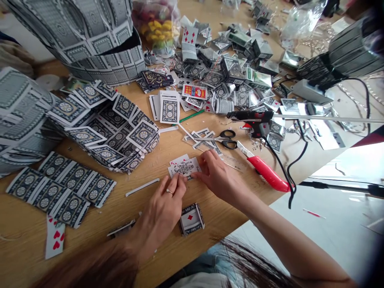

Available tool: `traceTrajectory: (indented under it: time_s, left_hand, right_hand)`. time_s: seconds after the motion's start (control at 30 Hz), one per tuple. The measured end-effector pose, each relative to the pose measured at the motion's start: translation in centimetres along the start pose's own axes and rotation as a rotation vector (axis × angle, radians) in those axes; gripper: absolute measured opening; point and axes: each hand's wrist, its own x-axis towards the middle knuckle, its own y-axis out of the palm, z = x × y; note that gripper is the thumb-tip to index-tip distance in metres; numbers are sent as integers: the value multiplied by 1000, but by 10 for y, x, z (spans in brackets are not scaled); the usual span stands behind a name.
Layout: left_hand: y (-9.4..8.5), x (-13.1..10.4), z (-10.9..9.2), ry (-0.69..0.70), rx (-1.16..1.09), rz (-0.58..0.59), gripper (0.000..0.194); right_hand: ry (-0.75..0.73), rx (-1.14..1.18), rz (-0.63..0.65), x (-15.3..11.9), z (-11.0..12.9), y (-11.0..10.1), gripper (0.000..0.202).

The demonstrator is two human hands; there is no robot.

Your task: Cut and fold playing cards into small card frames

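Observation:
A joker card lies face up over another card with red marks, near the table's front middle. My left hand, with a ring on one finger, pinches the joker's lower edge. At its right end, my right hand grips the same card between thumb and fingers. Just below the hands sits a small folded card frame with a red diamond inside. A thin white strip rests left of my left hand. Black-handled scissors lie beyond my right hand.
A red-handled cutter and a glue gun with black cable lie right. Woven card panels and a card basket stand left. Loose cards and folded pieces cover the back. The table's edge runs below my right forearm.

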Motion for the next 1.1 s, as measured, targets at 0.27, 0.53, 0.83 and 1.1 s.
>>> traceTrajectory:
  time_s: [0.27, 0.53, 0.83, 1.1]
  left_hand:
    - [2, -4, -2, -17, 7, 8, 46]
    - [6, -13, -6, -49, 44, -73, 44]
    - [6, -9, -1, -50, -20, -79, 33]
    - [10, -6, 8, -4, -50, -66, 31]
  right_hand:
    - [-133, 62, 69, 6, -5, -10, 40]
    - [-448, -92, -4, -5, -1, 4, 31]
    - [-475, -59, 7, -4, -5, 3, 31]
    - [-424, -170, 78, 40, 12, -9, 20]
